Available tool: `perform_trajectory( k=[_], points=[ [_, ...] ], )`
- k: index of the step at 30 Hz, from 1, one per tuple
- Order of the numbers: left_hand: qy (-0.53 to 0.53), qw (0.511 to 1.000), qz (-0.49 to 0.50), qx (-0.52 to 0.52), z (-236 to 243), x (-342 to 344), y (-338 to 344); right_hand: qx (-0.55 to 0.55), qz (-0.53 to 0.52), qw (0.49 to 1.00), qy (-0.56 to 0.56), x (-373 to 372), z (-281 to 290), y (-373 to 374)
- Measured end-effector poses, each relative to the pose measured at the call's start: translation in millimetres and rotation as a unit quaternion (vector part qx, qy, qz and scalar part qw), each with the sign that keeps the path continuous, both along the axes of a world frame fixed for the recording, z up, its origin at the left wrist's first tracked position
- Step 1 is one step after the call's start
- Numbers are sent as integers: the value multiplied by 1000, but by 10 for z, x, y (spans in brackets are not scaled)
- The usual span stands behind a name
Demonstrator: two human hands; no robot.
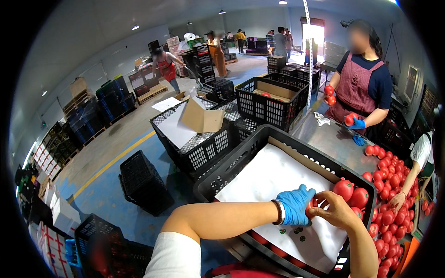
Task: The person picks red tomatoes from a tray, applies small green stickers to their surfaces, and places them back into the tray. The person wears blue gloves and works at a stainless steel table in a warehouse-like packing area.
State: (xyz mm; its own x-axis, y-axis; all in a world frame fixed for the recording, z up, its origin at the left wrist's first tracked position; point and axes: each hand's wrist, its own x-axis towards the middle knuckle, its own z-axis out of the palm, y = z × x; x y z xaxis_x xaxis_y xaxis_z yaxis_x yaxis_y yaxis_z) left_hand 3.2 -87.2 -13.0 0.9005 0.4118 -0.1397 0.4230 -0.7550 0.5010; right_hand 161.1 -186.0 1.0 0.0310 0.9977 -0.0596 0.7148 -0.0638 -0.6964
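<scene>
Head cam showed both hands meeting over the near black crate (218, 178), which was lined with white paper (273, 178). Left hand (295, 204), in a blue glove, was curled around a small red tomato (311, 205), fingers closed on its left side. Right hand (334, 209), bare, pinched the same tomato from the right with fingertips closed at its top; I couldn't tell whether it was gripping the stem or just steadying. So the tomato sat between both hands, just above the paper, near the crate's right edge. Two more tomatoes (351, 193) lay on the paper just beyond the hands, touching each other, against the crate's far-right wall. The steel table (331, 141) ran past the crate's right side, with a big heap of tomatoes (391, 194) along its right edge. A co-worker in an apron (354, 88) stood at the far end of the table holding tomatoes in blue-gloved hands, and another person's bare hand (397, 200) rested on the heap. Risks as I judged them: the two-handed pinch on soft fruit could bruise or split the skin if either side squeezed harder; a slip would drop it onto the two tomatoes beside it and mark them; the paper looked loose and could bunch under the wrist. The heap sat close to the table's edge, so a nudge there could roll fruit off.
</scene>
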Motion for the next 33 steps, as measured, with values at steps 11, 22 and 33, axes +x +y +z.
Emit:
perform_trajectory(
  k=[11,22,33],
  points=[
    [6,1000,2,0,31,-4,-14,2,1,1000,-6,21,-17,-6],
    [6,1000,3,-8,19,-2,-8,5,0,1000,-2,33,-36,-7],
    [-1,1000,5,-5,15,-2,-8,-2,3,1000,-1,27,-16,-9]
  ],
)
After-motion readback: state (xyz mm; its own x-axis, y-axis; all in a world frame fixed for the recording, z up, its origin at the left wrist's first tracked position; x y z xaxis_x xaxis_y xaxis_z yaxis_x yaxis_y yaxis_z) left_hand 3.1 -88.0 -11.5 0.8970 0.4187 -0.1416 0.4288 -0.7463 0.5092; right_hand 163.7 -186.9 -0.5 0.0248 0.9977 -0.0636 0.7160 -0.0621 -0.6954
